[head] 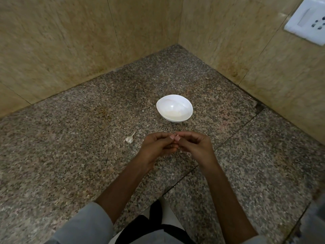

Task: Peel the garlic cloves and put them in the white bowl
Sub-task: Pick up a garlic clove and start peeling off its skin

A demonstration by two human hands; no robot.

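Pale garlic clove (177,133), mostly hidden, sits pinched between left hand (158,145) and right hand (195,145). White bowl (174,108) stands just beyond; a garlic bulb (129,138) lies left.

Our left hand (158,146) and right hand (196,145) meet above the speckled granite desk (88,155), curled fingers (186,136) pinching a small pale garlic piece (177,133). Beyond them we see a glossy white oval bowl (175,118); a whole white garlic bulb (129,139) lies left of them.
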